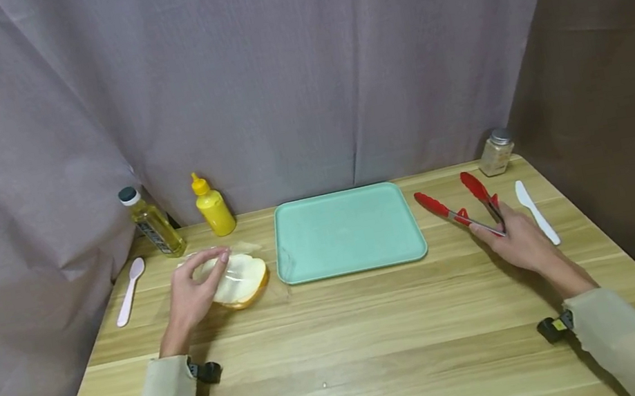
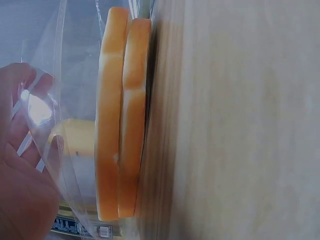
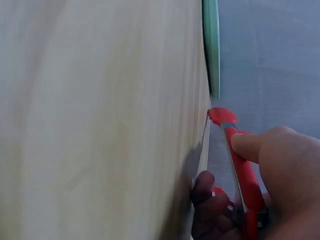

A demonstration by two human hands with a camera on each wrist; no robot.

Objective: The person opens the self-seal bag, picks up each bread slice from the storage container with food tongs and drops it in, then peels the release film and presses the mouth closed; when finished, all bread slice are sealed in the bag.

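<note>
My left hand (image 1: 191,299) pinches a clear plastic bag (image 2: 75,65) between thumb and fingertips. Inside the bag two bread slices (image 1: 247,278) lie flat, one on the other; their brown crusts (image 2: 109,130) stand out in the left wrist view. Over at the right, my right hand (image 1: 525,240) grips red-tipped metal tongs (image 1: 432,205) near the handle end, thumb along one red arm. The tongs' two arms are spread apart and point toward the back, with nothing between their tips. Part of the handle is hidden by my palm.
A green tray (image 1: 354,267) lies between the hands. Behind the bread stand an oil bottle (image 1: 155,228) and a yellow squeeze bottle (image 1: 216,213). A pink spoon (image 1: 131,296) lies far left. A shaker jar (image 1: 496,155) and white knife (image 1: 537,214) are at right. Curtains border the table.
</note>
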